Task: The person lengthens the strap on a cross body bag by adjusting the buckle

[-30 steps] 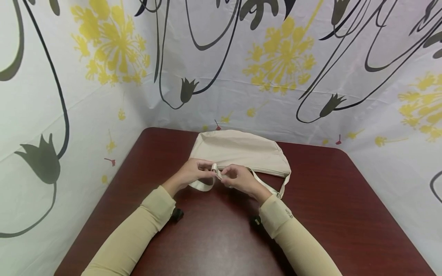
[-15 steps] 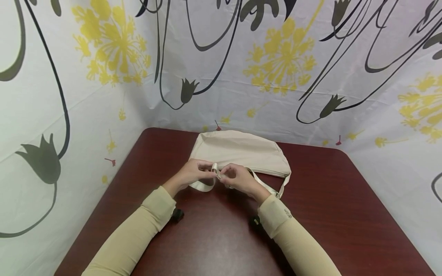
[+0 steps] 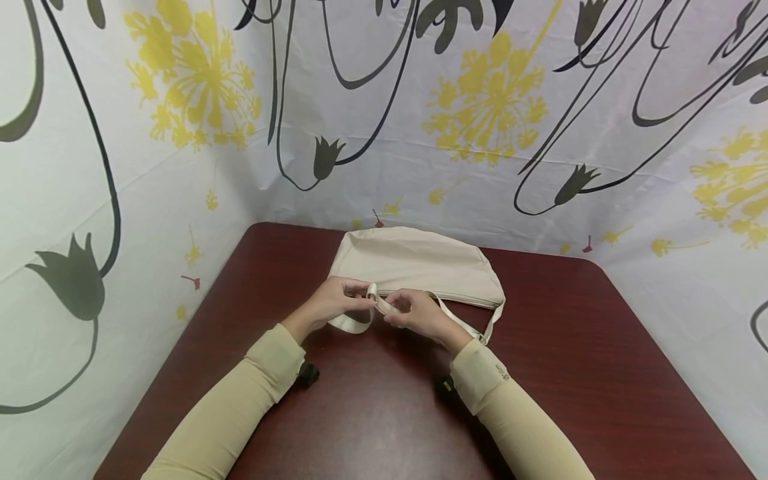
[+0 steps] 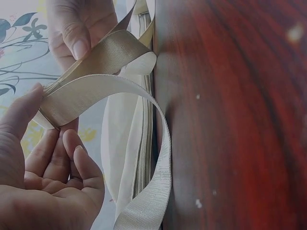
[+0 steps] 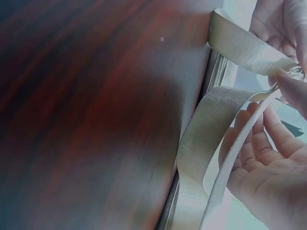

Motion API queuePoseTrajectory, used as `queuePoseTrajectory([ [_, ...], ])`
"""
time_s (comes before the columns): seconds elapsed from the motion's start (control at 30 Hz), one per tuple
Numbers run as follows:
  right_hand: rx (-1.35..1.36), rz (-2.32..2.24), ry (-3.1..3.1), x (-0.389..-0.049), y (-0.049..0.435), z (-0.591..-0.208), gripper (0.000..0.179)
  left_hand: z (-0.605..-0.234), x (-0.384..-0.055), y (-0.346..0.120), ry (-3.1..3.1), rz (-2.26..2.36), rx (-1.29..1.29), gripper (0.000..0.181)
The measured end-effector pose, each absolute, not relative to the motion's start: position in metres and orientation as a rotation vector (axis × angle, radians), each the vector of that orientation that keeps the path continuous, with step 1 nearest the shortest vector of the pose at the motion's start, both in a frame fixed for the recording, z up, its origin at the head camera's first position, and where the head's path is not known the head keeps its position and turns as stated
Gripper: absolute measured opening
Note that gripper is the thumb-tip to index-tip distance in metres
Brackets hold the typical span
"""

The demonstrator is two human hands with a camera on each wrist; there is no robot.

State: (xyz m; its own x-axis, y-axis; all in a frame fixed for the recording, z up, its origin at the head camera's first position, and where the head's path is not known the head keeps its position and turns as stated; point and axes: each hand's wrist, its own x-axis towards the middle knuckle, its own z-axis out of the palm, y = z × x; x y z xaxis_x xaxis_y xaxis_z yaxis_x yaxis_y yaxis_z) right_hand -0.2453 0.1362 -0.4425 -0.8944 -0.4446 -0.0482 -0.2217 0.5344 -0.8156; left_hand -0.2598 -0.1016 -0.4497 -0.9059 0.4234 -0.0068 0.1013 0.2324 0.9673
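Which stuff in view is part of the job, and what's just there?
In the job:
- beige strap, held by left hand and right hand
- beige bag

Just there:
- dark red table
- patterned sheet behind it
- small black objects by the wrists, likely worn gear

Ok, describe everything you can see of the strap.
The strap is a long, flat, cream band, woven-looking and slightly shiny. It joins the right end of the bag and loops in front. The left hand and right hand both pinch it above the table; whether the lower loop touches down is unclear.
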Motion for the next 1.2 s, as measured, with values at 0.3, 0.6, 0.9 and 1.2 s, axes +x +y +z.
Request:
queuePoseTrajectory([
  [0.3, -0.559, -1.339, 2.493, -0.2461, 0.1336, -0.4392, 0.021, -0.4508, -0.2606, -0.1009, 2.244, 1.713, 0.528, 0.047],
  [0.6, -0.577, -1.326, 2.516, -0.2453, 0.132, -0.4362, 0.024, -0.4523, -0.2605, -0.0994, 2.236, 1.721, 0.556, 0.044],
  [0.9, -0.569, -1.211, 2.571, -0.2432, 0.138, -0.438, 0.026, -0.4521, -0.2604, -0.0993, 2.278, 1.692, 0.53, 0.045],
  [1.2, -0.622, -1.175, 2.595, -0.2444, 0.1405, -0.4395, 0.017, -0.4511, -0.2596, -0.1005, 2.281, 1.695, 0.526, 0.043],
])
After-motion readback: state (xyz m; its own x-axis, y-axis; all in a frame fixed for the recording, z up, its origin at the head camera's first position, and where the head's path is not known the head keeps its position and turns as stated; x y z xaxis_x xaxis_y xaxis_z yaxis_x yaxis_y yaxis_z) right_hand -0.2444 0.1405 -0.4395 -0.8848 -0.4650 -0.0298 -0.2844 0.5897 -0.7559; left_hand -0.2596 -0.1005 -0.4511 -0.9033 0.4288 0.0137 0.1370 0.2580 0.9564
